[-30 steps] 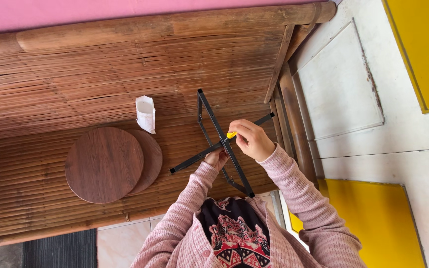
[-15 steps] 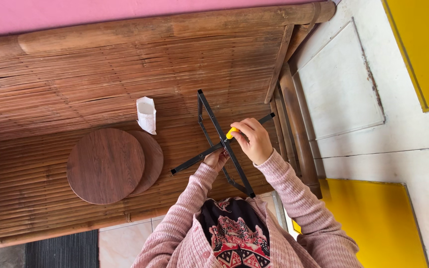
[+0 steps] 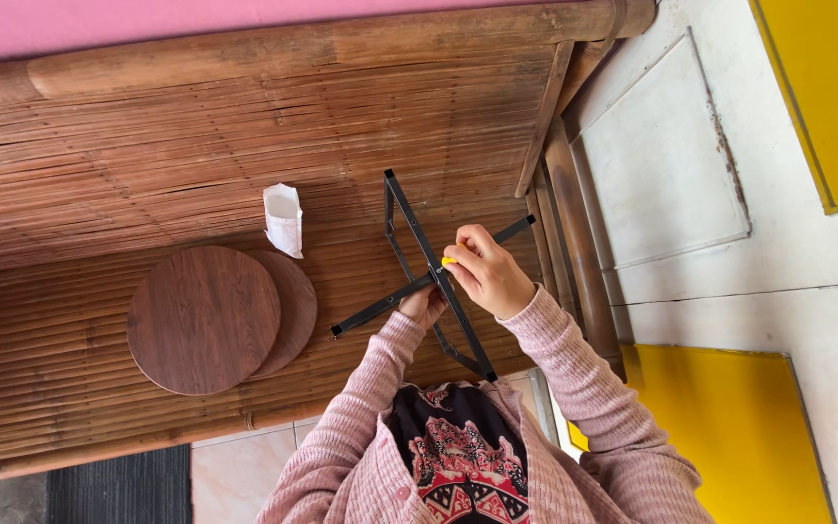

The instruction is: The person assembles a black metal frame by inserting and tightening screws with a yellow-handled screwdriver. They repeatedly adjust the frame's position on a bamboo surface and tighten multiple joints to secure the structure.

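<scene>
on the bamboo table [image 3: 147, 155] the right hand [image 3: 489, 275] pinched a small yellow tool [image 3: 449, 260] at the crossing of a black metal frame [image 3: 419, 238], the left hand [image 3: 423, 305] gripped the frame from beneath, two wooden discs [image 3: 204, 318] and a white packet [image 3: 283, 218] lay nearby.

The left hand [image 3: 423, 307] is mostly hidden behind the black metal frame [image 3: 419, 243]. The right hand [image 3: 489, 276] covers all but the tip of a yellow tool [image 3: 449, 260] (kind indeterminate). The lower wooden disc [image 3: 295, 309] is largely overlapped by the upper wooden disc [image 3: 204, 319].
</scene>
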